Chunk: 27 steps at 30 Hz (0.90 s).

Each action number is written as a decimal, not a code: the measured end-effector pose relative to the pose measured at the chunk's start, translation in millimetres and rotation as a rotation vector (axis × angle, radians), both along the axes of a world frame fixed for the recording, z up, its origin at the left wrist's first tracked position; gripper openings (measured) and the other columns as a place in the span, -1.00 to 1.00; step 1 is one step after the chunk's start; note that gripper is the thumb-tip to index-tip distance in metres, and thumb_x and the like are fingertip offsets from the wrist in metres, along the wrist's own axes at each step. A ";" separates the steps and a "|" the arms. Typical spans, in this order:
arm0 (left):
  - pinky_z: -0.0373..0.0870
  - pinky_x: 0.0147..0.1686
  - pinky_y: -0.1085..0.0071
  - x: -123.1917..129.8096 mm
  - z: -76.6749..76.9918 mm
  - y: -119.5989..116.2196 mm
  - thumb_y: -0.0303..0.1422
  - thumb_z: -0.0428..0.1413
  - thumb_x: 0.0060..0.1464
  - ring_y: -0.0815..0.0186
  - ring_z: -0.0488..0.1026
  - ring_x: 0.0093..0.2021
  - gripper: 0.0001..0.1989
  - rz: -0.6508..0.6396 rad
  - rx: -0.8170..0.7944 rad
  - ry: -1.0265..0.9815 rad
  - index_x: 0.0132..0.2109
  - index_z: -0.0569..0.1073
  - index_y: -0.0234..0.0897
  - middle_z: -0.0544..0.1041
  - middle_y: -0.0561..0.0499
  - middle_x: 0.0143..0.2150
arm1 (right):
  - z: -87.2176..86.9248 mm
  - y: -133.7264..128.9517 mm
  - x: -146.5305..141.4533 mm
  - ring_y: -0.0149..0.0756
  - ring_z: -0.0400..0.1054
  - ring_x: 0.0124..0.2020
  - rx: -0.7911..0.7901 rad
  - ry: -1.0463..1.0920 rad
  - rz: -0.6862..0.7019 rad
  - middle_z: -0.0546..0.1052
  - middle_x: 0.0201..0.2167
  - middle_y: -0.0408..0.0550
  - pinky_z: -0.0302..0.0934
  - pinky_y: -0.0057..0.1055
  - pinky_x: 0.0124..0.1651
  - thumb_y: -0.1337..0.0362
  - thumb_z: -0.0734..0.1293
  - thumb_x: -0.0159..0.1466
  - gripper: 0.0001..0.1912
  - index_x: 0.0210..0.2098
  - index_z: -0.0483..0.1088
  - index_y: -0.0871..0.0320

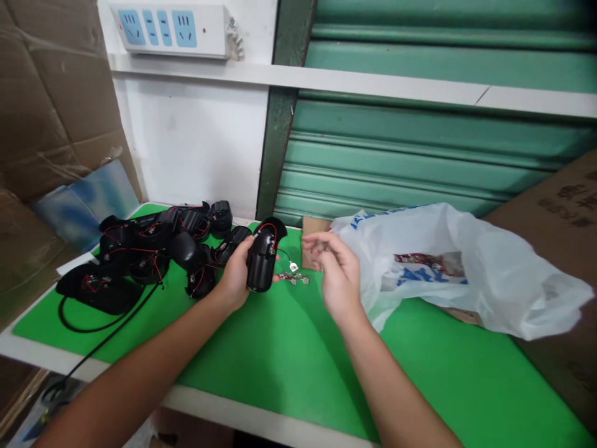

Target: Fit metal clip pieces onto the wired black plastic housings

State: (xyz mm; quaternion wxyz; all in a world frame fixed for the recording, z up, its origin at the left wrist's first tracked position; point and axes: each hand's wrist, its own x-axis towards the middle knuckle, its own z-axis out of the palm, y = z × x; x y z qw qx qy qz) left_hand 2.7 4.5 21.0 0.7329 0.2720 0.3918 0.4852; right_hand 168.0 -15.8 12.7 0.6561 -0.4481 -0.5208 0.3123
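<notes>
My left hand (236,274) is wrapped round a black plastic housing (261,264), held upright above the green mat. Red and black wires show in its upper part, and a small metal contact tab (293,266) hangs on a black wire to its right. Several more small metal tabs (298,279) lie on the mat just below that one. To the right, my right hand (339,274) is raised with loosely curled fingers, the index and thumb apart. Nothing shows between them. It does not touch the housing.
A pile of similar black housings (181,249) with red wires covers the mat's left side. A white plastic bag (420,236) with small metallic parts in it stands at right. Cardboard (550,236) flanks the right side. Above, a power strip (172,31) sits by a white rail (354,81).
</notes>
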 end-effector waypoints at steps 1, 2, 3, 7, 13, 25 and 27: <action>0.61 -0.47 0.40 -0.6 0.5 1.5 -0.23 -0.09 0.39 0.22 0.64 -0.39 -0.60 0.034 0.013 -0.007 0.04 0.54 -0.39 0.66 -0.11 -0.34 | 0.6 1.3 2.3 -0.33 0.32 -0.43 -0.057 0.044 0.013 0.52 -0.42 -0.15 0.13 -0.41 -0.44 0.24 0.32 0.12 -0.85 -0.31 0.49 0.07; 0.62 -0.45 0.40 -1.0 0.6 2.7 -0.24 -0.07 0.38 0.23 0.64 -0.38 -0.62 0.059 0.024 -0.011 0.05 0.53 -0.38 0.66 -0.09 -0.35 | 1.1 2.5 4.1 -0.36 0.27 -0.49 -0.139 0.074 0.057 0.49 -0.45 -0.17 0.07 -0.42 -0.49 0.20 0.33 0.11 -0.85 -0.32 0.47 0.08; 0.63 -0.43 0.40 -1.1 0.2 3.7 -0.23 -0.03 0.36 0.23 0.64 -0.38 -0.64 0.072 0.034 -0.010 0.05 0.52 -0.37 0.66 -0.08 -0.36 | 1.5 3.6 5.3 -0.39 0.22 -0.54 -0.231 0.083 0.124 0.47 -0.48 -0.18 0.01 -0.43 -0.53 0.16 0.35 0.10 -0.83 -0.34 0.47 0.09; 0.62 -0.43 0.38 -0.3 -3.8 4.6 -0.17 0.08 0.27 0.21 0.65 -0.35 -0.65 0.073 0.090 0.038 0.06 0.50 -0.31 0.66 -0.04 -0.33 | 4.0 4.2 5.3 -0.45 0.09 -0.61 -0.463 -0.013 0.376 0.39 -0.59 -0.21 -0.13 -0.43 -0.55 0.11 0.37 0.06 -0.75 -0.38 0.54 0.15; 0.51 -0.62 0.45 1.4 -10.9 4.1 -0.19 0.02 0.27 0.25 0.60 -0.47 -0.75 0.023 0.172 0.142 -0.06 0.44 -0.24 0.61 0.01 -0.37 | 10.0 -1.1 2.1 -0.48 0.11 -0.60 -0.482 -0.063 0.509 0.49 -0.54 -0.18 -0.11 -0.46 -0.54 0.15 0.42 0.04 -0.80 -0.40 0.55 0.14; 0.47 -0.66 0.45 7.3 -3.3 -0.8 -0.24 -0.06 0.35 0.32 0.49 -0.59 -0.74 -0.041 0.023 0.200 -0.17 0.45 -0.26 0.55 0.04 -0.45 | 0.5 0.3 -3.2 -0.44 0.22 -0.60 -0.481 0.143 0.449 0.47 -0.61 -0.15 0.01 -0.44 -0.56 0.09 0.59 -0.01 -0.70 -0.40 0.62 0.18; 0.47 -0.65 0.44 6.9 -1.2 -0.7 -0.24 -0.08 0.37 0.32 0.49 -0.59 -0.70 -0.041 -0.018 0.191 -0.13 0.49 -0.29 0.56 0.02 -0.44 | 0.7 -0.5 -3.7 -0.46 0.20 -0.61 -0.495 0.164 0.475 0.48 -0.61 -0.13 0.00 -0.43 -0.55 0.09 0.59 0.00 -0.70 -0.39 0.65 0.19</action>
